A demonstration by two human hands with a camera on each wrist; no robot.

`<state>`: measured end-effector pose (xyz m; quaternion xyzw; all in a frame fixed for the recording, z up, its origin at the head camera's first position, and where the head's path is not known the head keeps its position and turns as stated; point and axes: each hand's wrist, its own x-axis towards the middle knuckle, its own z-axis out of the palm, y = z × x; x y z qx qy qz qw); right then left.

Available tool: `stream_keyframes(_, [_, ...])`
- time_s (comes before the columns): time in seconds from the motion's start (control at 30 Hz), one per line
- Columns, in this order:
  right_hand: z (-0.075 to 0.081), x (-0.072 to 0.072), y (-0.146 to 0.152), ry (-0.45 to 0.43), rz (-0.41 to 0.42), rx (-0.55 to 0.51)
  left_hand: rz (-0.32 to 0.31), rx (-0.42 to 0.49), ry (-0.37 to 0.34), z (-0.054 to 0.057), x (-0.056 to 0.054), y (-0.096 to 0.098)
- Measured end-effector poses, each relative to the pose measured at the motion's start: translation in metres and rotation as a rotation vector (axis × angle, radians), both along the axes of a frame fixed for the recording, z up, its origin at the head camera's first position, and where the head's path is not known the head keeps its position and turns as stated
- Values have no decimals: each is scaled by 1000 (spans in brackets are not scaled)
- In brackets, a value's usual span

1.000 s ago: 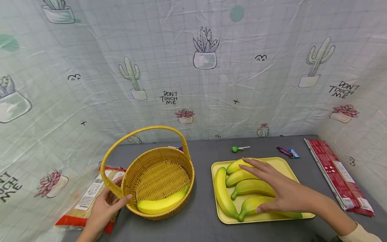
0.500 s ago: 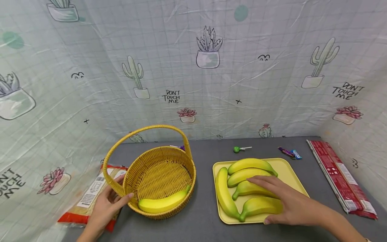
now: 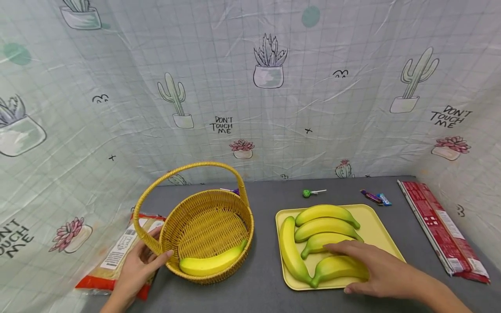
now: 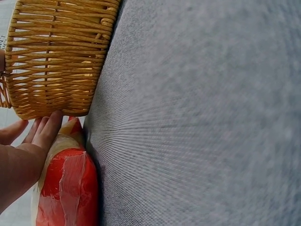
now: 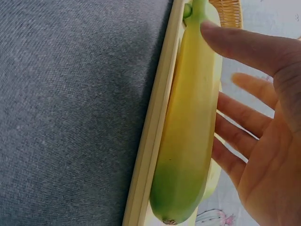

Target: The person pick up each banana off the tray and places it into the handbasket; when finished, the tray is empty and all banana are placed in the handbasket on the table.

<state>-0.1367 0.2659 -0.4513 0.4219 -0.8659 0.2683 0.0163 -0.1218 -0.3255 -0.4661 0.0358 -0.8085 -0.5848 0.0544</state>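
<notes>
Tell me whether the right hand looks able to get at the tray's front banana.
Probably yes: the right hand is right at the front banana, thumb and fingers spread around it, and nothing lies on its visible top.

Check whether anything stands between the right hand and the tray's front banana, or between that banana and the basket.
Nothing visible stands between the right hand and the front banana. Toward the basket, another banana lies along the left side of the tray, with the basket's raised wall beyond; its handle arches overhead.
</notes>
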Motion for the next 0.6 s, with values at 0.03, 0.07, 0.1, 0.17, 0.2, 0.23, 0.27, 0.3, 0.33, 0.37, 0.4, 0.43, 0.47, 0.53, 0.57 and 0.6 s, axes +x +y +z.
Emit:
stream_keyframes(0.03, [-1, 0, 1, 10, 0, 9, 0, -1, -2, 0, 0, 0])
stream_keyframes(0.07, [-3, -1, 1, 16, 0, 21, 1, -4, -3, -1, 0, 0])
stream_keyframes(0.1, [-4, -1, 2, 29, 4, 36, 1, -8, -3, -1, 0, -1])
stream_keyframes(0.17, [-6, -2, 3, 59, 3, 64, 1, -21, 1, -1, 0, -1])
stream_keyframes(0.2, [-7, -2, 3, 72, 4, 78, -2, -24, 2, -1, -1, 0])
stream_keyframes(0.23, [-8, -2, 4, 90, 4, 91, -5, -25, 4, -1, -1, 0])
stream_keyframes(0.27, [-9, -3, 4, 106, 4, 103, -7, -27, 4, -1, -1, 0])
stream_keyframes(0.3, [-10, -3, 4, 126, 2, 116, -7, -30, 4, -1, -1, 0])
stream_keyframes(0.33, [-11, -4, 4, 145, -1, 129, -9, -32, 3, -1, -1, 0])
stream_keyframes(0.37, [-11, -4, 4, 159, -4, 138, -11, -31, 1, -1, -2, 0])
stream_keyframes(0.4, [-12, -4, 4, 174, -5, 148, -12, -30, 0, -1, -2, 0])
stream_keyframes(0.43, [-12, -4, 4, 187, -8, 156, -11, -31, -1, -1, -2, 0])
stream_keyframes(0.47, [-12, -4, 3, 196, -10, 162, -10, -32, -2, -1, -2, -1])
stream_keyframes(0.53, [-13, -4, 2, 218, -15, 169, -11, -32, -1, 0, -1, -1])
stream_keyframes(0.57, [-13, -4, 1, 223, -18, 171, -11, -31, 0, 0, -1, -1])
stream_keyframes(0.6, [-13, -5, 1, 226, -22, 175, -10, -33, 1, 0, -1, -1])
